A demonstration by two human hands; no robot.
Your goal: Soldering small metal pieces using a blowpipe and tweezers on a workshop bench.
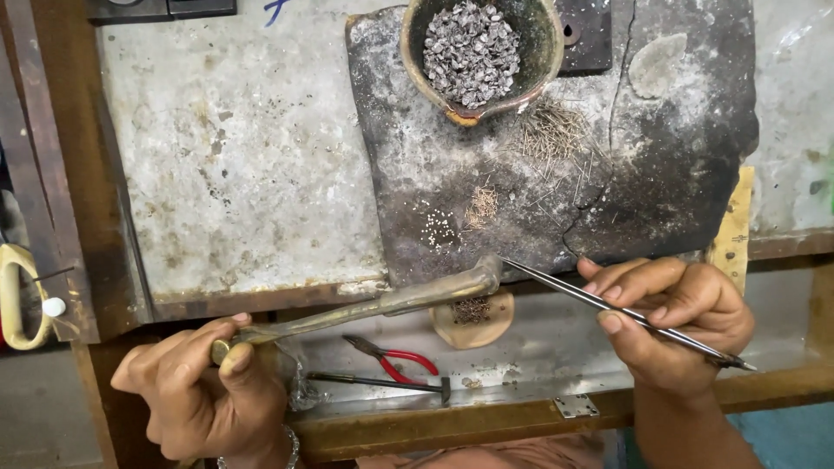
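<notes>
The dark slab [521, 191] lies far of both my hands. My left hand [204, 391] grips the brass blowpipe [382, 304], slanting up-right to the slab's near edge. My right hand [678, 317] pinches tweezers [608, 306], tips meeting the pipe's nozzle there.

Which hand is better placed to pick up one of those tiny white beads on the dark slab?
Right hand: it holds the tweezers, tips near the beads. Left hand grips the blowpipe.
</notes>
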